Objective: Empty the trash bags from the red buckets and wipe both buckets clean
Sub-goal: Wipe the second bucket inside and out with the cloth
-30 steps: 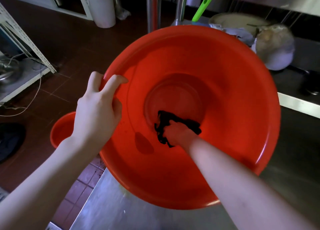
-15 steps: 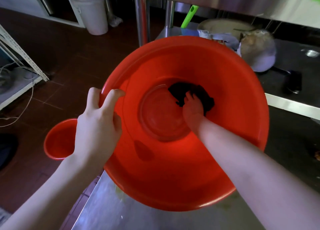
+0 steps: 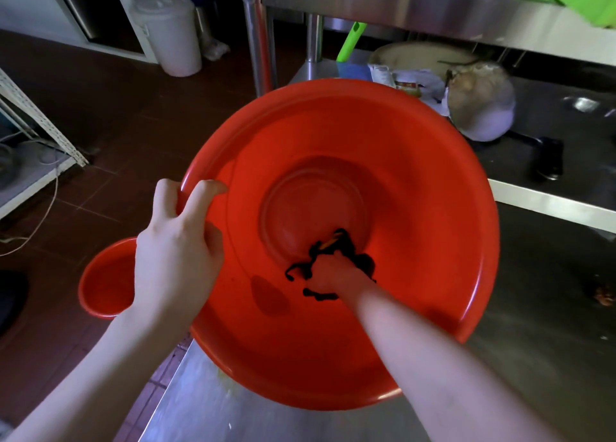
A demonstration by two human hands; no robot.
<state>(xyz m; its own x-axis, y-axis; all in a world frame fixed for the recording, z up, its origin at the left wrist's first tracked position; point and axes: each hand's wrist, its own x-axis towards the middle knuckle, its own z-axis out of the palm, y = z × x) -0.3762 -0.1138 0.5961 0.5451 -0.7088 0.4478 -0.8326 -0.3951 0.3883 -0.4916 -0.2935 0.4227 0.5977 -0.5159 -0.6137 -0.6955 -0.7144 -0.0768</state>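
Two hands work the big red bucket (image 3: 433, 174), tilted toward the person on the steel table (image 3: 266, 418). The left hand (image 3: 176, 258) curls over its left rim, and the right hand (image 3: 333, 271) clenches a dark cloth (image 3: 365, 263) at the base's near edge. The rest of the base lies straight ahead of those fingers, probably the next sweep.

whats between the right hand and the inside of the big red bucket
A dark cloth, bunched under the right hand and pressed against the inner wall of the big red bucket at the edge of its base. The head view shows this.
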